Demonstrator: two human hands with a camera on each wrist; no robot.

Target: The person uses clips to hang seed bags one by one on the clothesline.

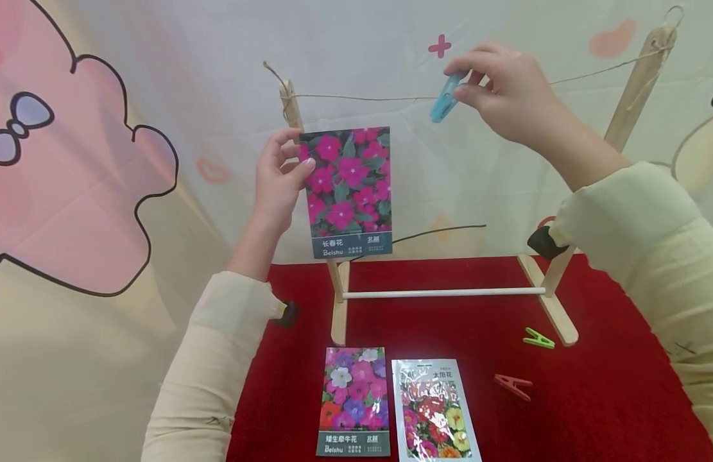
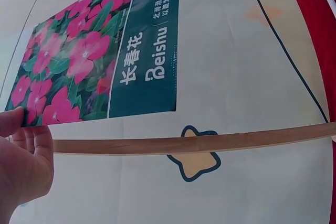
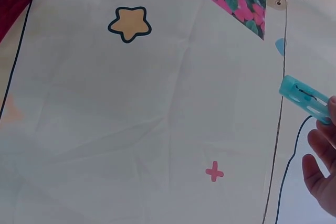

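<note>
My left hand (image 1: 281, 179) pinches the upper left edge of a seed packet (image 1: 350, 186) printed with pink flowers. The packet hangs upright in front of the stand's left post, its top edge a little below the string (image 1: 368, 99). In the left wrist view the thumb lies on the front of the packet (image 2: 79, 56). My right hand (image 1: 500, 90) pinches a light blue clothespin (image 1: 446, 97) between thumb and fingers, to the right of the packet. The clothespin (image 3: 304, 98) overlaps the string in the right wrist view, its tip pointing away from the hand.
A wooden stand with a white crossbar (image 1: 443, 293) holds the string between two posts. On the red cloth (image 1: 437, 327) lie a petunia-like flower packet (image 1: 354, 401), a white-edged packet (image 1: 434, 410), a green clothespin (image 1: 538, 338) and a red clothespin (image 1: 513, 386).
</note>
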